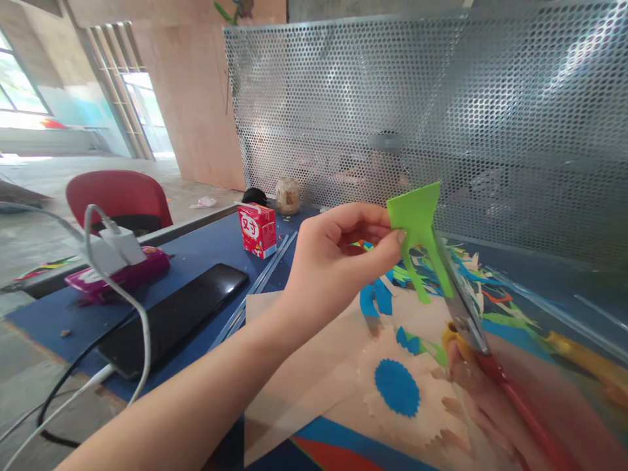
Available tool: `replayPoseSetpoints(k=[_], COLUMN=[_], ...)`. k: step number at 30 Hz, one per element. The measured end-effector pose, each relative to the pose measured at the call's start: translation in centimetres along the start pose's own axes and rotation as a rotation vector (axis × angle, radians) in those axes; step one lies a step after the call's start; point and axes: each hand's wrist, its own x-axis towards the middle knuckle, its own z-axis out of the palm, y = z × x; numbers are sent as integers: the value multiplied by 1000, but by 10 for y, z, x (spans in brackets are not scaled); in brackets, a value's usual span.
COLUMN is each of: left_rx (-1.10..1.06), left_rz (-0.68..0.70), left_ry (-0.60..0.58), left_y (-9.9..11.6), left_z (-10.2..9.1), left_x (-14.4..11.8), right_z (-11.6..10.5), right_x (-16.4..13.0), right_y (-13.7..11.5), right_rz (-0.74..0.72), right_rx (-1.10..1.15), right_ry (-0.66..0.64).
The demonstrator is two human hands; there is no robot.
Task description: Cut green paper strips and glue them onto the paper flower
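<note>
Between the thumb and fingers of my left hand point(343, 245) is a piece of bright green paper point(417, 212), held up with two strips hanging from its lower side. My right hand point(483, 392), partly blurred, grips a pair of scissors point(473, 330) with red handles. The scissor blades point upward along the right edge of the green paper. Below them, a blue zigzag-edged oval point(397, 387) lies on a flower-like cream paper shape point(434, 409). Blue paper pieces point(377, 297) lie behind it.
On the blue table point(196, 252) are a black phone point(176, 317) with cables, a red drink carton point(258, 229), a jar point(288, 196) and a purple packet point(118, 271). Paper scraps point(471, 261) pile before a perforated metal panel point(417, 85). A red chair point(118, 196) stands left.
</note>
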Motion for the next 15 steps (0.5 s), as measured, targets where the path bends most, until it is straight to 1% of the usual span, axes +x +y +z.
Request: replayPoseSetpoints(k=[2, 5, 8, 12, 13, 15], left_rx=[-9, -15, -7, -13, -18, -29], left_rz=[-6, -12, -15, -20, -18, -18], left_ry=[4, 8, 9, 5, 4, 1], left_y=[0, 0, 0, 0, -1, -1], left_z=[0, 0, 0, -1, -1, -1], left_x=[0, 1, 1, 1, 1, 1], right_z=[2, 4, 5, 8, 9, 10], right_x=[0, -2, -4, -5, -5, -5], right_y=[0, -3, -5, -7, -8, -10], right_rz=[13, -20, -25, -6, -14, -54], right_rx=[9, -75, -117, -83, -81, -134], right_ry=[23, 73, 95, 102, 101, 152])
